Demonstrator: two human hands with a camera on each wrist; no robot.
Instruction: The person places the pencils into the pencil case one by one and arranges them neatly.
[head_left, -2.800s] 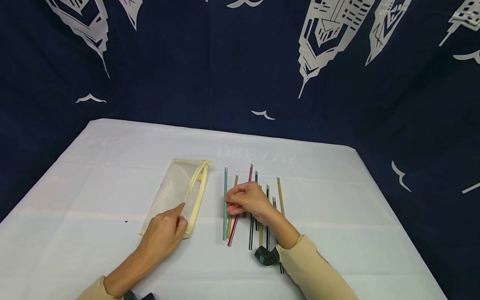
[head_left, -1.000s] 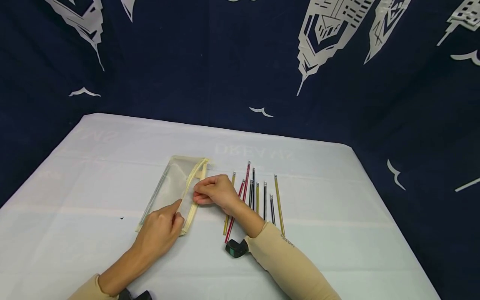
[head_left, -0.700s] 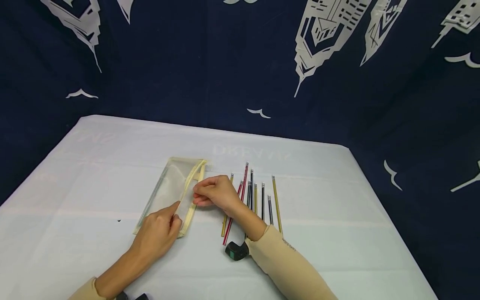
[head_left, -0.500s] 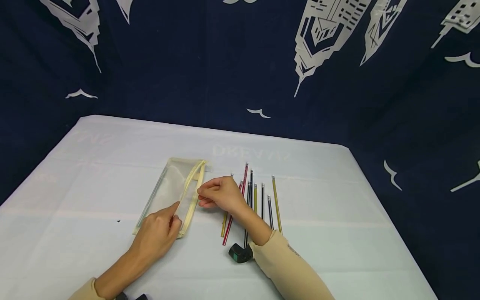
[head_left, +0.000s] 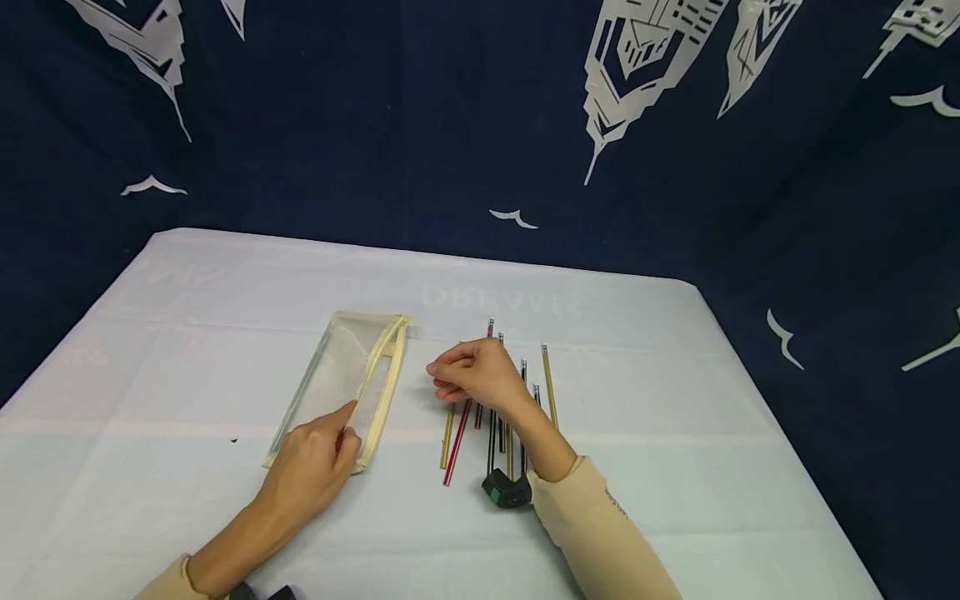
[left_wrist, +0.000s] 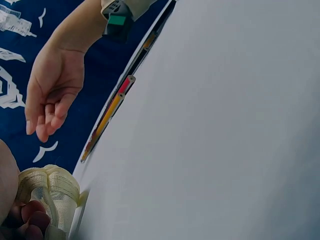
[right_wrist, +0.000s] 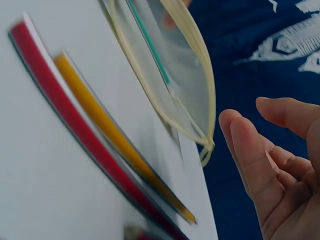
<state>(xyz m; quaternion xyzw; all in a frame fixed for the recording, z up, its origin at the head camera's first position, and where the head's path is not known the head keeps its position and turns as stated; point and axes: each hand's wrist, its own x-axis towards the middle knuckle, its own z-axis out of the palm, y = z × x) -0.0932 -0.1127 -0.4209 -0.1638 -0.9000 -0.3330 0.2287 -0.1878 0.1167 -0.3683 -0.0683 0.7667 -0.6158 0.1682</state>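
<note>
A pale yellow mesh pencil case (head_left: 348,358) lies at the middle left, its zipper side gaping. My left hand (head_left: 311,458) holds the case's zipper edge, index finger stretched along it; in the left wrist view its fingers (left_wrist: 35,217) curl at the mesh. Inside, along the far left side, rests a teal pencil (right_wrist: 152,50). My right hand (head_left: 480,375) hovers over the loose pencils, thumb and fingertips apart and nothing between them. A yellow pencil (head_left: 447,442) and a red pencil (head_left: 457,443) lie closest to the case; the hand and wrist partly cover several others.
Several dark pencils and another yellow pencil (head_left: 550,383) lie to the right on the white tablecloth (head_left: 675,467). A small dark speck (head_left: 234,440) is left of the case. A navy printed curtain (head_left: 360,125) hangs behind the table.
The right hand held the teal pencil over the table, then put it in the pencil case. Now it has drawn back rightward, without the pencil. The left hand stays at the case.
</note>
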